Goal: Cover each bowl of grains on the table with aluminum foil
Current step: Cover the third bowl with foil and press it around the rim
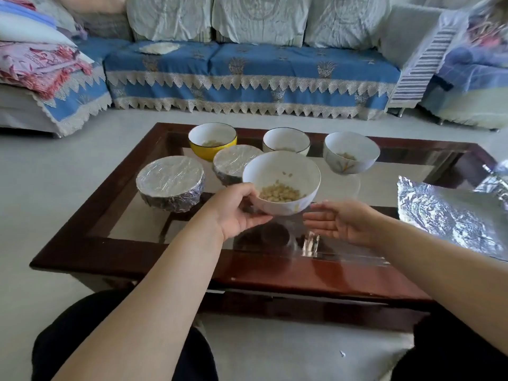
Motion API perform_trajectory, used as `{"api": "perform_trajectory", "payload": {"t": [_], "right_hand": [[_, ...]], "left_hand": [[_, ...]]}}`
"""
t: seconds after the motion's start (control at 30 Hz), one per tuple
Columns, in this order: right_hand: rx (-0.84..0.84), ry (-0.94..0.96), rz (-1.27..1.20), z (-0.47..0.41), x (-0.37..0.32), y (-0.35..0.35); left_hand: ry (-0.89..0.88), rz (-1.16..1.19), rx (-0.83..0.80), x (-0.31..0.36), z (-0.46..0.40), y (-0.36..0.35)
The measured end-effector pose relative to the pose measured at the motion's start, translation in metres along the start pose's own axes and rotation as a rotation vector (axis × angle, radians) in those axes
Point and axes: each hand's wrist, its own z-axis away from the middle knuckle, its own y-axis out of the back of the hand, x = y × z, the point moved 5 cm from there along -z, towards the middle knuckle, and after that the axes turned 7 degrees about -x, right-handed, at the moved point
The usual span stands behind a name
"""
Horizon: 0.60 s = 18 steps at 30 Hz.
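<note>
My left hand (238,209) grips a white bowl of pale grains (280,174) by its near left side and holds it above the glass table (132,215). My right hand (339,220) hovers just right of and below the bowl, fingers straight, touching nothing that I can see. Two bowls stand wrapped in foil: one at the left (170,182), one behind the held bowl (233,163). Uncovered bowls with grains stand at the back: a yellow one (211,140), a white one (286,140) and a white patterned one (350,152). A loose foil sheet (445,215) lies at the table's right.
The table has a dark wooden frame (275,273) with a glass top. A sofa with a blue lace-edged cover (247,75) runs behind it, with folded bedding (41,64) at the left. My knees in dark trousers (82,339) sit at the near edge.
</note>
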Motion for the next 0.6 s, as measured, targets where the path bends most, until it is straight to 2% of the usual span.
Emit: {"api": "perform_trajectory", "payload": {"t": [0.17,0.23,0.3,0.4,0.43,0.5,0.6], "right_hand": [[-0.025,0.037,0.008,0.034,-0.004,0.052],[0.038,0.073,0.126,0.042,-0.004,0.066],[0.214,0.147,0.436,0.044,-0.008,0.088],[0.614,0.224,1.030,0.048,-0.026,0.126],[0.706,0.198,1.151,0.048,-0.029,0.136],[0.766,0.046,1.274,0.044,-0.026,0.153],[0.743,-0.165,1.205,0.029,-0.016,0.174]], "left_hand": [[0.170,-0.145,-0.125,-0.038,-0.020,-0.038],[0.203,-0.177,-0.137,-0.047,-0.030,-0.046],[0.220,-0.210,-0.131,-0.054,-0.039,-0.053],[0.222,-0.272,-0.115,-0.062,-0.049,-0.061],[0.223,-0.288,-0.114,-0.064,-0.052,-0.062],[0.231,-0.314,-0.120,-0.065,-0.057,-0.064],[0.246,-0.400,-0.142,-0.063,-0.064,-0.067]]}}
